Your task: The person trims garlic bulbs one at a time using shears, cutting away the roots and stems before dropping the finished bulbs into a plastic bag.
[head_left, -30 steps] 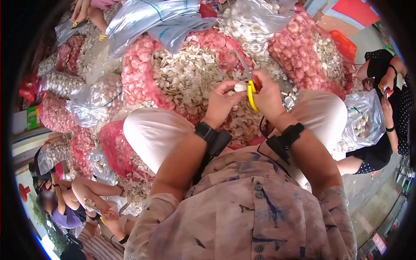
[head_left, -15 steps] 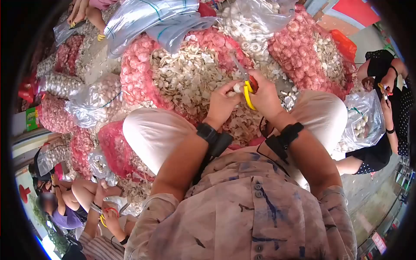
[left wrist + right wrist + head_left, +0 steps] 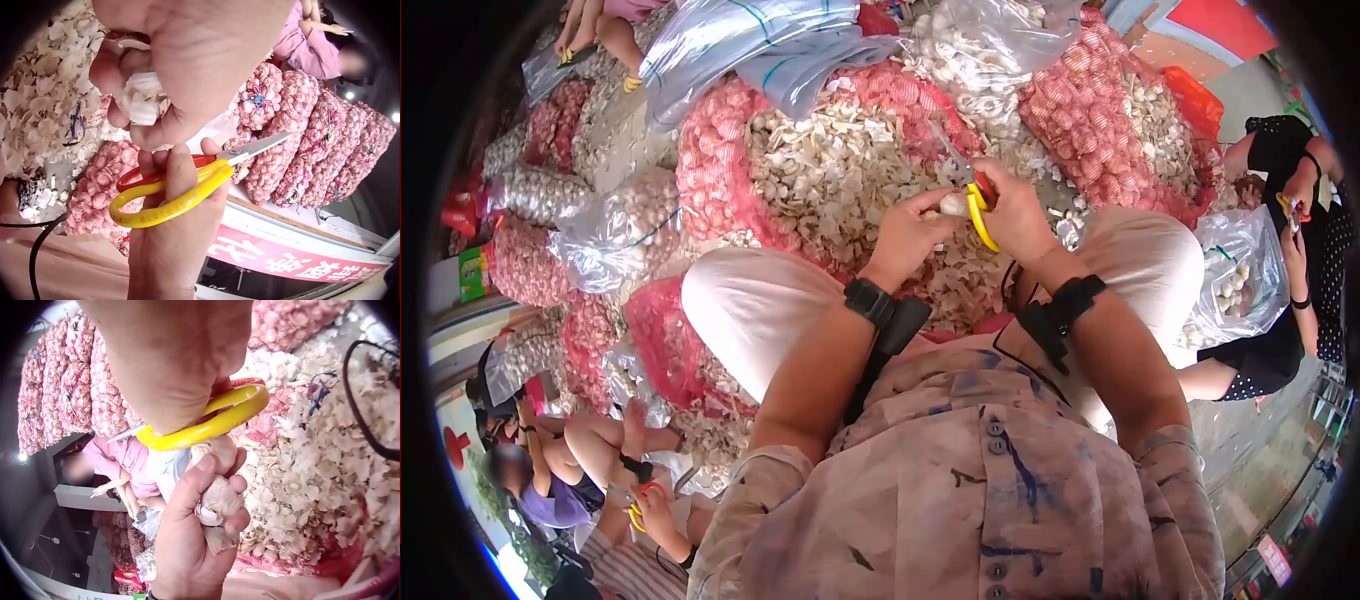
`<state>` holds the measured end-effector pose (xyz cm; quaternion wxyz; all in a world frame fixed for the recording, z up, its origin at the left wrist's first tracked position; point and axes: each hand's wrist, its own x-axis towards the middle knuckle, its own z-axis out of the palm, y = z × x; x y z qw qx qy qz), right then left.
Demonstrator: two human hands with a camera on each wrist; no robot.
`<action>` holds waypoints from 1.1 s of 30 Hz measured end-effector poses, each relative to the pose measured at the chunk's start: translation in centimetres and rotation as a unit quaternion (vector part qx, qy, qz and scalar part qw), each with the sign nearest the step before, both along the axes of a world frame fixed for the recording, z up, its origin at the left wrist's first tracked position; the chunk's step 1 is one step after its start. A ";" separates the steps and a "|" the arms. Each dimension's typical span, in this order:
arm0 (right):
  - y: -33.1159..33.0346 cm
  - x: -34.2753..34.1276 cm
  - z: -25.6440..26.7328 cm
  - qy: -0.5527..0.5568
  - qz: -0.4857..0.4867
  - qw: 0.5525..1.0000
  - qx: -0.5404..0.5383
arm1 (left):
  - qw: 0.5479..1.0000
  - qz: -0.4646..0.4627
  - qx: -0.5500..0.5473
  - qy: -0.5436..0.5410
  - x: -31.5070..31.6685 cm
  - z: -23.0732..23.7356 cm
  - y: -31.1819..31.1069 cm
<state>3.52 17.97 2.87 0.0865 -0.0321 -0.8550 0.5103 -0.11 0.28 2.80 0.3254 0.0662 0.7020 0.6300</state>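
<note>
My left hand [image 3: 907, 238] holds garlic bulbs in front of me, one garlic bulb [image 3: 952, 204] showing at its fingertips. Seen from the right wrist, a pale bulb [image 3: 215, 453] sits between thumb and fingers, and a second bulb with loose, peeling skin [image 3: 219, 501] lies lower in the fingers. My right hand [image 3: 1018, 215] grips scissors with one yellow and one red handle [image 3: 169, 194]. Their metal blades [image 3: 259, 147] point away from the garlic, and the yellow handle [image 3: 206, 428] is close against the upper bulb.
Beneath my hands lies a heap of garlic skins [image 3: 830, 170] in a red mesh sack [image 3: 718, 150]. Full garlic sacks [image 3: 1080, 110] and clear plastic bags [image 3: 750, 50] surround it. Other people sit nearby, one in a polka-dot garment [image 3: 1330, 270] at the right. My knees [image 3: 760, 310] flank the heap.
Both hands stay close together in nearly the same spot. The garlic at the left fingertips has shifted and shows less than a second ago. At lower left, another person's hands with scissors have moved.
</note>
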 end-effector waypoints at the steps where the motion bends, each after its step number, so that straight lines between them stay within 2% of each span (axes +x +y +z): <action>1: 0.0 0.0 -0.1 0.000 0.000 1.000 0.000 | 1.000 -0.012 -0.008 -0.001 0.0 0.0 0.0; 4: 0.2 0.1 -1.1 -0.024 -0.032 0.998 -0.053 | 0.999 0.001 0.027 -0.037 0.1 -0.1 -0.1; 6: 0.2 0.0 -1.5 -0.021 -0.038 0.990 -0.132 | 0.998 0.022 0.033 -0.050 0.1 -0.3 0.0; 8: -0.3 0.4 -1.7 -0.010 -0.032 0.992 -0.120 | 0.996 0.045 0.040 -0.063 0.0 -0.5 -0.1; 11: -1.0 0.9 -1.0 -0.008 -0.036 0.995 -0.097 | 0.998 0.058 0.008 -0.024 0.1 -1.1 0.1; 13: -1.1 1.0 -0.1 -0.015 -0.043 0.995 -0.085 | 0.992 0.057 -0.017 0.111 0.5 -2.0 0.5; 14: -1.1 1.0 0.3 -0.022 -0.043 0.996 -0.081 | 0.992 0.057 -0.017 0.111 0.6 -2.4 0.6; 16: -1.0 0.9 0.4 -0.028 -0.042 0.996 -0.076 | 0.978 0.040 0.032 0.202 0.7 -2.6 0.7; 23: -1.1 1.0 1.2 -0.003 -0.016 1.000 -0.024 | 0.986 0.021 0.035 0.164 0.7 -1.9 0.1; 25: -1.1 1.0 1.6 -0.011 -0.006 1.000 -0.023 | 0.990 0.030 0.134 -0.035 0.6 -1.6 -0.4; 26: -1.0 0.9 1.8 -0.051 -0.002 0.996 -0.076 | 0.990 0.030 0.134 -0.035 0.5 -1.4 -0.5; 27: -1.0 0.8 1.8 -0.089 0.003 0.988 -0.129 | 0.983 0.020 0.151 -0.102 0.3 -0.5 -0.4; 28: -0.8 0.7 1.2 -0.089 0.002 0.988 -0.130 | 0.971 0.011 0.168 -0.169 0.2 0.1 -0.4; 29: -0.4 0.5 0.3 -0.068 0.018 0.982 -0.176 | 0.971 0.011 0.167 -0.168 -0.1 -0.1 -0.6; 30: -0.3 0.3 0.2 -0.047 0.033 0.973 -0.222 | 0.951 -0.019 0.220 -0.215 -0.7 -0.4 -0.8; 31: -0.1 0.3 0.1 -0.047 0.033 0.973 -0.222 | 0.925 -0.050 0.272 -0.259 -0.9 -0.7 -0.9; 33: 0.2 0.3 0.0 -0.084 0.042 0.938 -0.334 | 0.924 -0.043 0.274 -0.264 -0.9 -1.2 -1.1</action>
